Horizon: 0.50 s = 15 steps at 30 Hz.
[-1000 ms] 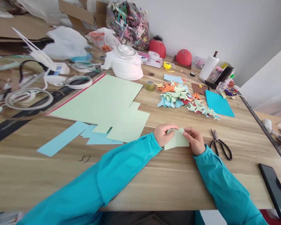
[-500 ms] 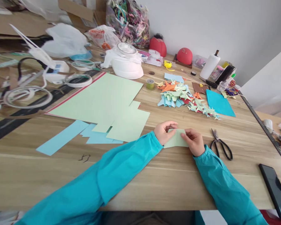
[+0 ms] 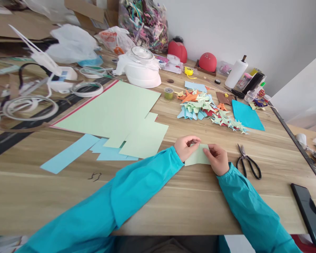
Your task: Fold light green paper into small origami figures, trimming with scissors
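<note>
A small pale green paper square [image 3: 197,158] lies on the wooden table [image 3: 173,200] between my hands. My left hand [image 3: 183,147] pinches its upper left edge with curled fingers. My right hand [image 3: 218,159] presses its fingertips on the paper's right side, with thumb and fingers closed on the fold. Both arms wear teal sleeves.
Black scissors [image 3: 246,162] lie just right of my right hand. A phone [image 3: 309,214] rests at the table's right front corner. Large green sheets [image 3: 116,112] and blue strips [image 3: 68,154] lie to the left. A pile of folded paper figures [image 3: 205,109] and a teal sheet [image 3: 246,115] sit behind.
The paper's upper corner, sticking up a second ago, is now folded down flatter under my fingers. My hands have barely shifted.
</note>
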Each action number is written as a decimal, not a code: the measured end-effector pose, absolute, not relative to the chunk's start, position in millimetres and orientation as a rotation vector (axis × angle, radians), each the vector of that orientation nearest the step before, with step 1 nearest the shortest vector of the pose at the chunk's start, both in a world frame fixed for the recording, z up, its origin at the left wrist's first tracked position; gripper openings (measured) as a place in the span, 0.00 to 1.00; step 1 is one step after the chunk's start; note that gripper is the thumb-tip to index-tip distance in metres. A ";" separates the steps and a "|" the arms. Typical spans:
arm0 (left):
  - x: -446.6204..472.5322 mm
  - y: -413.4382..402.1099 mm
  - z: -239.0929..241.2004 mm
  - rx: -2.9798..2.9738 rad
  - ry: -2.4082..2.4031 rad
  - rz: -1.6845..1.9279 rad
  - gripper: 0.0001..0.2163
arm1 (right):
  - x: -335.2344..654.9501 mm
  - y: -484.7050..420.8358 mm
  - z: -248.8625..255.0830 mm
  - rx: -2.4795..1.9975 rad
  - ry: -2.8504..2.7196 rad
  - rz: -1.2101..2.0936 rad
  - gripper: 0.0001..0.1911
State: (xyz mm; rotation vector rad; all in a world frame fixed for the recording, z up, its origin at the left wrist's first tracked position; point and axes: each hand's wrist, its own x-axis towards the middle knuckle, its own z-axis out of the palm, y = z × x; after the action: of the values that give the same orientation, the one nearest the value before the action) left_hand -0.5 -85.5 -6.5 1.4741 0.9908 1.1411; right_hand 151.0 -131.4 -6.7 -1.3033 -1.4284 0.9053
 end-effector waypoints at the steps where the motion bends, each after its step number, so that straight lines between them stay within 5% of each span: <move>1: -1.2 -85.3 -6.2 1.507 0.988 1.147 0.08 | 150.9 -130.9 -6.5 -1.310 -1.413 0.906 0.10; 8: -15.6 -76.9 -5.7 2.260 0.823 1.244 0.10 | 153.9 -126.2 -9.1 -1.438 -1.455 0.747 0.14; 15: -19.0 -71.4 -11.4 2.970 0.824 0.942 0.10 | 158.3 -122.8 -7.9 -1.639 -1.760 0.320 0.11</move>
State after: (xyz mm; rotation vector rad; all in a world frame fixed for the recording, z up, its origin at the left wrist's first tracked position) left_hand -19.0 -71.4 -11.4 2.9701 0.8239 0.9418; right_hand 158.3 -122.8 -7.9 -1.6394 -1.7602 0.3203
